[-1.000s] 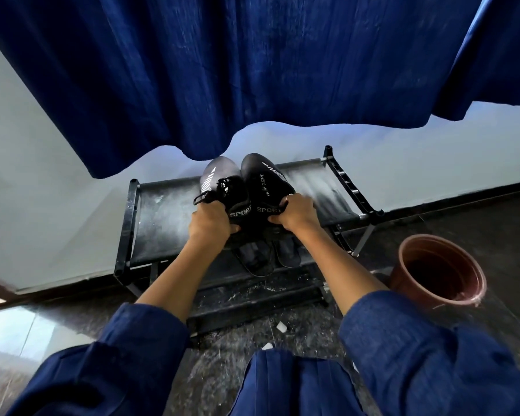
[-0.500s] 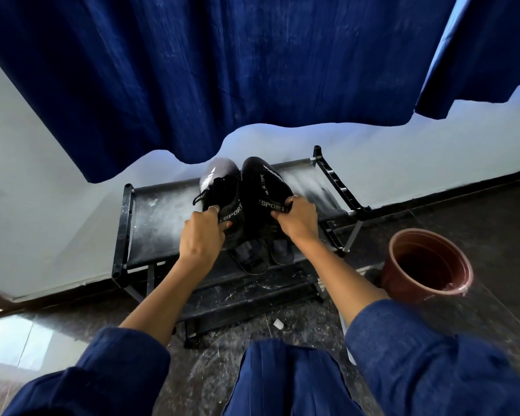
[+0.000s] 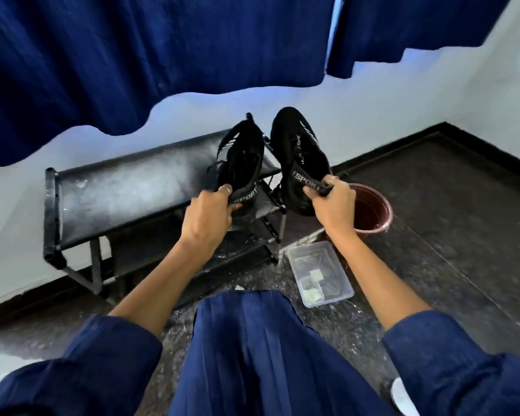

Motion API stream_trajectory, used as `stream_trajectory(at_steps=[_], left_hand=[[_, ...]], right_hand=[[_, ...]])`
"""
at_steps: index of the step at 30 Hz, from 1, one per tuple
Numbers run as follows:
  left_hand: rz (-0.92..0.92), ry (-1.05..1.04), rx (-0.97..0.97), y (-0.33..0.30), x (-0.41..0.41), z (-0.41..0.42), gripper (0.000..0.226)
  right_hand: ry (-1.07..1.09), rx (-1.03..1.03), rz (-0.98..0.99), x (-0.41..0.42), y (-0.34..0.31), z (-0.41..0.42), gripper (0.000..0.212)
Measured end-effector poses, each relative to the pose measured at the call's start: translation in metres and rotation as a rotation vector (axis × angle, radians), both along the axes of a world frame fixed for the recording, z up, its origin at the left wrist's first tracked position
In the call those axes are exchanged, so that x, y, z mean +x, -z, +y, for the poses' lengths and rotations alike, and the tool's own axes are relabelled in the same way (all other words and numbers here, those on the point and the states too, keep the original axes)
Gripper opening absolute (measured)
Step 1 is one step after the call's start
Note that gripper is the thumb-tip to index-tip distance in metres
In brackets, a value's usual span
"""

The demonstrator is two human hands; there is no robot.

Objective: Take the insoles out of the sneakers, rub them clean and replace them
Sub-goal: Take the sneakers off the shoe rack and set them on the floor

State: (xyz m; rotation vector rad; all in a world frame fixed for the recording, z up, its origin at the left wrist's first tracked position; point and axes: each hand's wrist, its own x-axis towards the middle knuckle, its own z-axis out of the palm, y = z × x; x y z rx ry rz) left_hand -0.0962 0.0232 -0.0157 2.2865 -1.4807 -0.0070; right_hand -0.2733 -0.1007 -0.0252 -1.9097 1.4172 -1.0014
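Two black sneakers with "SPORT" heel tabs are held in the air, toes pointing away from me. My left hand point(image 3: 209, 216) grips the heel of the left sneaker point(image 3: 243, 159), which hangs over the right end of the black shoe rack point(image 3: 126, 190). My right hand point(image 3: 332, 205) grips the heel of the right sneaker point(image 3: 297, 157), held to the right of the rack and above the brown bucket point(image 3: 373, 210). The insoles are not visible; the shoe openings face away or are dark.
A clear plastic tub point(image 3: 320, 273) with small items lies on the dark speckled floor by the rack's right foot. Dark blue cloth point(image 3: 150, 55) hangs across the top of the view. White walls meet in a corner at far right.
Both sneakers were lifted off the rack's top shelf and carried right and toward me. The two shoes are now apart. The plastic tub has come into view.
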Motion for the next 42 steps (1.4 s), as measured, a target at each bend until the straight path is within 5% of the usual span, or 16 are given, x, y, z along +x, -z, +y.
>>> stream_trajectory(at_steps=[4,15,24,28,42], left_hand=[[0.055,0.083,0.084,0.030,-0.047,-0.023,0.024],[0.034,0.197,0.026,0.098,-0.149,-0.051,0.021],[0.000,0.365,0.260,0.144,-0.188,-0.056,0.011],[-0.072,0.467,0.413,0.170,-0.191,-0.089,0.032],[-0.290,0.945,0.771,0.336,-0.236,-0.192,0.035]], right_hand=[[0.156,0.059,-0.033,-0.052,0.029,0.000,0.011],[0.650,0.407,-0.121,-0.128,0.160,0.028,0.020],[0.851,0.559,-0.209,-0.139,0.201,0.036,0.021],[0.936,0.617,-0.243,-0.140,0.227,0.029,0.027],[1.124,0.690,-0.104,-0.199,0.385,-0.004,0.022]])
